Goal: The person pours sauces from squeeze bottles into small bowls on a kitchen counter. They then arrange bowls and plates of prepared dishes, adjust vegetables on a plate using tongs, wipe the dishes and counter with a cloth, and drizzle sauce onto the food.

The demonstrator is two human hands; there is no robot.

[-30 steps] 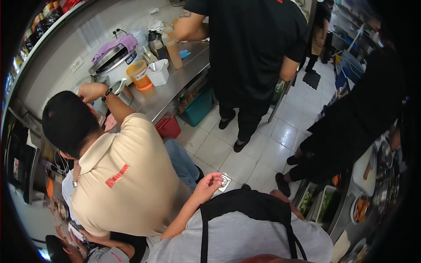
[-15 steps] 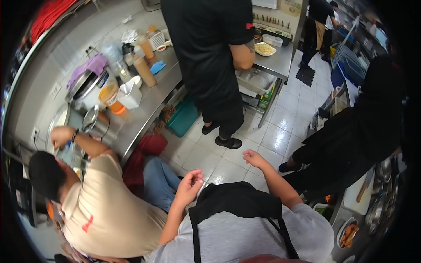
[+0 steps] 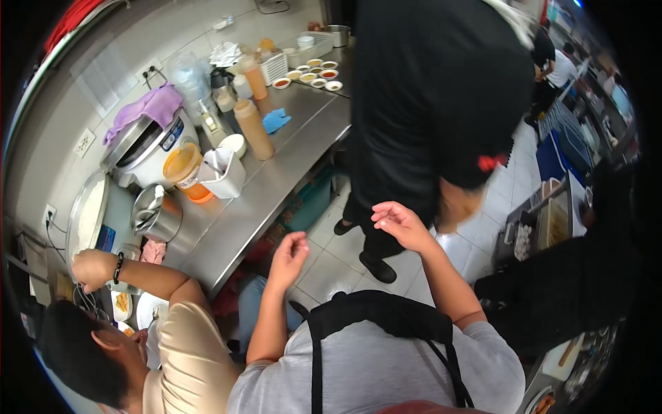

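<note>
My left hand [image 3: 288, 259] is raised in front of my body with its fingers loosely apart and nothing in it. My right hand [image 3: 401, 225] is also empty and open, held a little higher, its fingers pointing left. Just beyond it stands a person in black [image 3: 420, 110], very close and leaning to the right. Neither hand touches anything. To the left of my hands runs a steel counter [image 3: 293, 148], with a tall sauce bottle [image 3: 254, 130], a blue cloth [image 3: 276, 121] and a white container [image 3: 225, 174] on it.
A person in a beige shirt [image 3: 196, 352] sits at my left by a plate [image 3: 148, 309]. The counter also bears a large cooker [image 3: 155, 148], an orange-lidded tub [image 3: 185, 169] and several sauce cups [image 3: 307, 77]. Another person in dark clothes [image 3: 572, 276] is at my right, beside shelving.
My view has moved forward toward the counter. Both hands have risen, the right one swinging leftward. The person in black has turned and bent to the right; the sauce cups have come into view.
</note>
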